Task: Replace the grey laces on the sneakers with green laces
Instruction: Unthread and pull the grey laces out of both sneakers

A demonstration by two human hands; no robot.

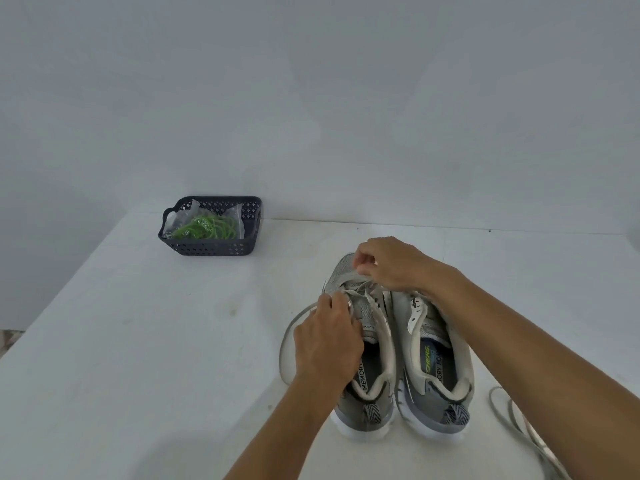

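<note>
On table, dark basket holding bagged green laces, both hands' fingers pinching grey lace

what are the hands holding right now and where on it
Both hands pinch the grey lace on the left sneaker: right hand near the toe-end eyelets, left hand at its side.

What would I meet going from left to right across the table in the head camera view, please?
Dark basket holding bagged green laces → left sneaker, with both hands at its laces → right sneaker, eyelets bare → loose grey lace lying on the table.
</note>
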